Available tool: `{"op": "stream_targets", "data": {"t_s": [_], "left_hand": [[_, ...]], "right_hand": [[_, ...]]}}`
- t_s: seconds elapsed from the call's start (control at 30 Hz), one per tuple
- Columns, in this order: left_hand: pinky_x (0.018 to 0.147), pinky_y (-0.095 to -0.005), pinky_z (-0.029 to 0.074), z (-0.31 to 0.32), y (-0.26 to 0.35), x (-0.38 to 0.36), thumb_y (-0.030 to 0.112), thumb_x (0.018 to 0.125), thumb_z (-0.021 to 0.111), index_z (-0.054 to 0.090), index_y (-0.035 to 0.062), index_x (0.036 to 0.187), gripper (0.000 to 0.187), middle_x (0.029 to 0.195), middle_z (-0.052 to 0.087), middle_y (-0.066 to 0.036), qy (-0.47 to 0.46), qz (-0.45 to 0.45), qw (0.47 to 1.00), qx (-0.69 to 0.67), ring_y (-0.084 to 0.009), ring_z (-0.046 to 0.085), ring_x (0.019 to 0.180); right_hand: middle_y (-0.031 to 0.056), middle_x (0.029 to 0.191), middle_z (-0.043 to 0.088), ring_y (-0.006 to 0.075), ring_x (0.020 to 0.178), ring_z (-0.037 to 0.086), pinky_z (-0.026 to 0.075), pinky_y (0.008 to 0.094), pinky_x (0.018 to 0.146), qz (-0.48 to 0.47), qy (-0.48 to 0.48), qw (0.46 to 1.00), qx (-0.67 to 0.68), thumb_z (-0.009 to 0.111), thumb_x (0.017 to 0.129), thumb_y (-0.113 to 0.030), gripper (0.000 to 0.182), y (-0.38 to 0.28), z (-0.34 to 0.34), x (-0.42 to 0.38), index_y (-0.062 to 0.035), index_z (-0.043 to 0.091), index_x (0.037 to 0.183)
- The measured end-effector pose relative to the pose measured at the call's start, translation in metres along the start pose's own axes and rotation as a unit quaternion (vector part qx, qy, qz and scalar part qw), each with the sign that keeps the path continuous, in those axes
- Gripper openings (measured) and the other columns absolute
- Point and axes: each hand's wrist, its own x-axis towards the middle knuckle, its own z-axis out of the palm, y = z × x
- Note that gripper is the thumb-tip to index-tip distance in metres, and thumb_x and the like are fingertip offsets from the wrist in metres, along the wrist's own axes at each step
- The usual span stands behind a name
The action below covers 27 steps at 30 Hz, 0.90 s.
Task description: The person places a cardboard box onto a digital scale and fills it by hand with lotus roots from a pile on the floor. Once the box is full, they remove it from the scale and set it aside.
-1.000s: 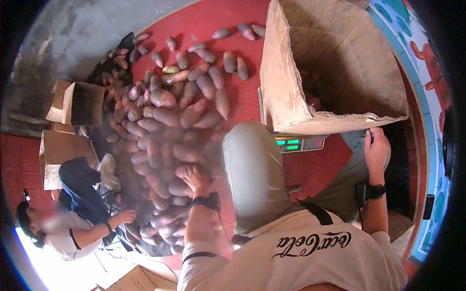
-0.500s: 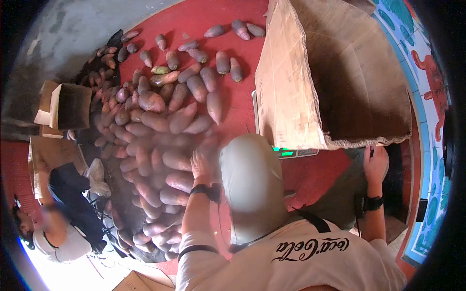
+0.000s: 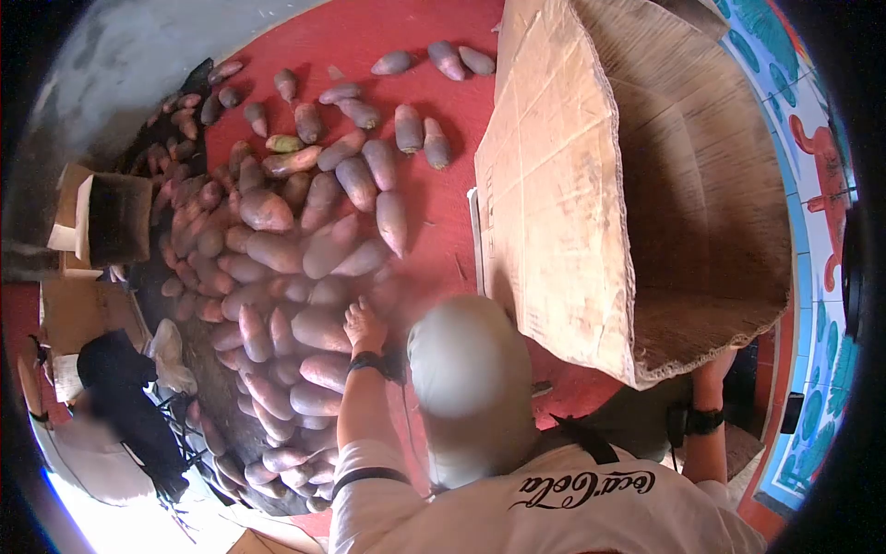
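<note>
A large cardboard box [image 3: 563, 203] stands at the right with its open mouth turned to the right. At its lower edge, my right hand [image 3: 712, 371] is closed on the cardboard, its fingers largely hidden behind the rim. My left hand [image 3: 365, 327] rests at the end of a large sweet potato [image 3: 321, 329] on the near side of the pile, fingers stretched out and slightly bent. Many more purplish-pink sweet potatoes [image 3: 268, 210] lie heaped around that hand. A grey cap [image 3: 471, 392] covers part of the floor between my arms.
Several loose sweet potatoes [image 3: 446, 60] lie on the red floor [image 3: 443, 217] at the back. Smaller cardboard boxes [image 3: 115, 220] stand at the left. Another person [image 3: 92, 457] is at the lower left beside a dark cloth. A painted wall [image 3: 812, 369] borders the right side.
The box's lower edge has come down and closer to me, and now covers the scale's lit green display. My right hand has moved lower with it. My left-hand fingers have bent slightly.
</note>
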Motion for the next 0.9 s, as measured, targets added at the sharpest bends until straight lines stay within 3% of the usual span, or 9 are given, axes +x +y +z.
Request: {"op": "stream_targets", "data": {"t_s": [0.17,0.27,0.33,0.43,0.5,0.63,0.7,0.83,0.9], "left_hand": [[0.097,-0.0436,0.043,0.0,0.015,-0.002,0.033,0.075,0.074,0.043,0.0095,0.13,0.067,0.125,0.049,-0.014,-0.024,0.011,0.996,0.085,-0.0303,0.047,0.121],[0.096,-0.0426,0.044,0.022,0.014,0.007,0.037,0.071,0.078,0.042,0.0101,0.13,0.074,0.124,0.051,-0.013,-0.045,-0.006,0.998,0.054,-0.0291,0.047,0.121],[0.097,-0.0424,0.043,0.024,0.013,0.007,0.038,0.069,0.08,0.042,0.0104,0.13,0.077,0.124,0.053,-0.01,-0.043,0.01,0.996,0.079,-0.0287,0.05,0.119],[0.098,-0.0426,0.043,0.01,0.024,-0.003,0.041,0.073,0.075,0.044,0.0103,0.128,0.07,0.126,0.054,-0.009,-0.041,0.038,0.992,0.11,-0.0291,0.051,0.119],[0.097,-0.0432,0.044,0.007,0.031,-0.008,0.043,0.08,0.068,0.047,0.0102,0.127,0.06,0.125,0.057,-0.009,-0.048,0.033,0.991,0.123,-0.0302,0.054,0.118],[0.091,-0.0452,0.05,0.09,0.0,0.016,0.037,0.094,0.047,0.053,0.0103,0.122,0.039,0.116,0.063,-0.013,-0.078,-0.018,0.996,0.032,-0.0332,0.06,0.11],[0.092,-0.0447,0.05,0.128,-0.019,0.025,0.037,0.094,0.047,0.053,0.0096,0.12,0.039,0.117,0.062,-0.015,-0.095,-0.008,0.995,0.017,-0.0334,0.06,0.111],[0.093,-0.0447,0.049,0.144,-0.064,0.008,0.029,0.092,0.051,0.052,0.0047,0.117,0.035,0.117,0.06,-0.021,-0.043,0.046,0.984,-0.168,-0.0374,0.059,0.111],[0.095,-0.046,0.047,0.126,-0.069,0.004,0.029,0.088,0.055,0.049,0.0002,0.122,0.045,0.121,0.058,-0.025,-0.058,0.002,0.935,-0.351,-0.0407,0.057,0.112]], "right_hand": [[0.0138,0.129,0.055,0.0324,0.118,0.05,0.037,0.0501,0.102,0.051,0.051,0.967,0.244,0.059,0.088,-0.041,0.056,0.062,0.067,-0.05,-0.0062,0.049,0.13],[0.012,0.124,0.06,0.0369,0.116,0.054,0.037,0.06,0.098,-0.065,0.089,0.992,0.064,0.058,0.082,-0.05,0.055,0.031,0.026,-0.024,-0.013,0.06,0.123],[0.0121,0.129,0.057,0.0355,0.121,0.05,0.034,0.0581,0.101,-0.093,-0.022,0.994,-0.059,0.055,0.083,-0.053,0.06,-0.001,-0.016,0.01,-0.013,0.058,0.127],[0.0085,0.134,0.054,0.0336,0.126,0.044,0.027,0.0548,0.106,-0.038,-0.002,0.995,0.096,0.038,0.092,-0.058,0.061,-0.004,-0.015,0.007,-0.0135,0.054,0.131],[0.0118,0.132,0.054,0.0339,0.124,0.045,0.03,0.0522,0.106,0.014,-0.007,0.988,0.156,0.046,0.09,-0.05,0.057,0.012,0.0,-0.006,-0.0093,0.052,0.13],[0.0172,0.13,0.053,0.0339,0.121,0.047,0.036,0.0466,0.103,0.113,-0.009,0.951,0.289,0.06,0.088,-0.035,0.054,0.047,0.037,-0.036,-0.0022,0.049,0.129],[0.0169,0.127,0.054,0.0324,0.117,0.05,0.039,0.0431,0.1,0.147,0.006,0.911,0.384,0.059,0.09,-0.031,0.05,0.034,0.041,-0.03,-0.0019,0.048,0.129],[0.0228,0.117,0.058,0.0427,0.109,0.053,0.043,0.047,0.092,0.069,-0.028,0.971,0.229,0.067,0.079,-0.023,0.046,-0.021,-0.02,0.015,0.0011,0.057,0.117],[0.0239,0.109,0.06,0.0447,0.102,0.055,0.045,0.0473,0.088,0.044,-0.049,0.984,0.168,0.067,0.077,-0.02,0.04,-0.04,-0.048,0.031,0.0025,0.059,0.11]]}}
